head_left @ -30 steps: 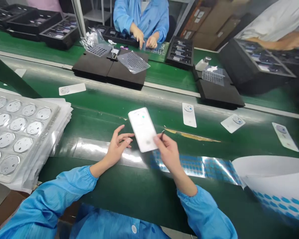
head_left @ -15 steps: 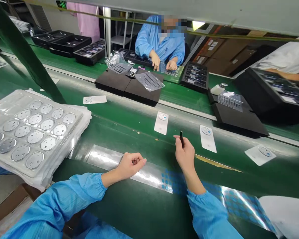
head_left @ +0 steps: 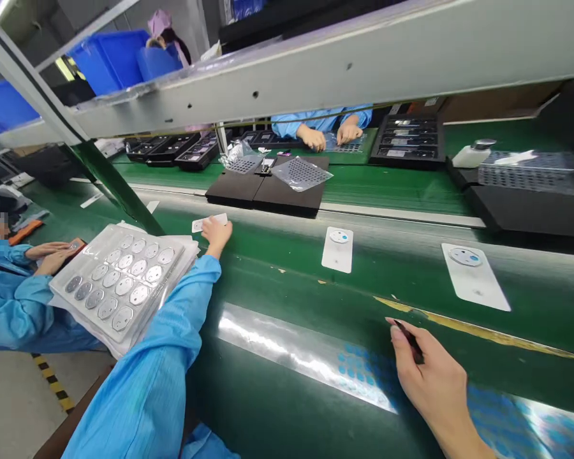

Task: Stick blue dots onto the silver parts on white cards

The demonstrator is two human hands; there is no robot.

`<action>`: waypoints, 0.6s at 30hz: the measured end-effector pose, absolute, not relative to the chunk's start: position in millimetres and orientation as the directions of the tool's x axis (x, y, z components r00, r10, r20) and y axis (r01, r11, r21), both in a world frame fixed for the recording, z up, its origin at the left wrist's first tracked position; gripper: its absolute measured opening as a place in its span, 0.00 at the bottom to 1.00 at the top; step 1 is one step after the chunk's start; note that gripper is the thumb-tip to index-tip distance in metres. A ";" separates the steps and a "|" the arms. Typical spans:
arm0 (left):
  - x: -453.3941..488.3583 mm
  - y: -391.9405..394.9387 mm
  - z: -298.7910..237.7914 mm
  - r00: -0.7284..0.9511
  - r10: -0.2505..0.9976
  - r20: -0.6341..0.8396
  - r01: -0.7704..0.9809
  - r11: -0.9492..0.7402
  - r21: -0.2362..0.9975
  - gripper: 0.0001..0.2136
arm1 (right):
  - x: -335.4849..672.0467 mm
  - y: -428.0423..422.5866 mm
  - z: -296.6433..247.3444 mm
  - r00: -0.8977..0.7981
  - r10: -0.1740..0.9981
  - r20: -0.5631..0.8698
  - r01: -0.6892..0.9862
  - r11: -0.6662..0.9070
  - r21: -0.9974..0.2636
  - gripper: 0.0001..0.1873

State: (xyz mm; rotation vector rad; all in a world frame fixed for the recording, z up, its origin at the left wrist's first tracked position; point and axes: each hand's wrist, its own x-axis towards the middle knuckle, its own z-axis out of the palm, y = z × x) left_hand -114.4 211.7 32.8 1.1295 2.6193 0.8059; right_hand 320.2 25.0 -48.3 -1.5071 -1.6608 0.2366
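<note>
While a glossy film strip (head_left: pixel 287 354) is stretching along the near part of the smooth green bench (head_left: pixel 268 414), round blue dots (head_left: pixel 358 368) are patterning its right portion. To the left, a clear plastic tray (head_left: pixel 93 261) is holding silvery, roughly octagonal discs (head_left: pixel 123 286) and lying on layered white sheets (head_left: pixel 191 248).

The right hand (head_left: pixel 433 373) is pinching a slim dark tool (head_left: pixel 414 346) between thumb and fingers. Farther out, past the tray's corner, the left hand (head_left: pixel 217 233) is curving its fingers over a flat white card (head_left: pixel 198 225); whether it is gripping or merely touching, I cannot tell.

A ragged yellowish strip (head_left: pixel 488 331) is running just beyond the right hand. Behind it, a middle card (head_left: pixel 337 260) and a right-hand card (head_left: pixel 476 284) are lying well apart, green surface spreading between them. Beyond these, a dull metal ledge (head_left: pixel 402 233) is bordering the work area, and flat dark boxes (head_left: pixel 287 194) are standing past it, carrying a perforated plastic sheet (head_left: pixel 300 172).
</note>
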 end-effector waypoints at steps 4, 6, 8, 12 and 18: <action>-150.0 239.9 42.4 -0.866 0.501 -0.012 0.444 0.779 0.442 0.25 | 311.5 23.2 -44.5 0.062 0.889 0.454 0.676 0.297 -0.674 0.20; -159.2 247.4 43.7 -0.897 0.441 -0.022 0.393 0.820 0.415 0.24 | 309.3 23.4 -42.0 0.051 0.871 0.489 0.663 0.337 -0.669 0.17; -165.6 254.4 46.3 -0.915 0.403 -0.034 0.356 0.842 0.407 0.24 | 309.1 24.5 -39.0 0.060 0.822 0.566 0.689 0.376 -0.620 0.17; -174.1 263.8 55.2 -0.918 0.391 -0.065 0.322 0.831 0.454 0.23 | 311.4 26.2 -32.4 0.118 0.751 0.649 0.788 0.328 -0.522 0.22; -169.2 265.3 52.1 -0.692 0.713 0.112 0.522 0.387 0.760 0.20 | 310.0 19.4 -28.7 0.168 0.860 0.481 0.591 0.303 -0.747 0.19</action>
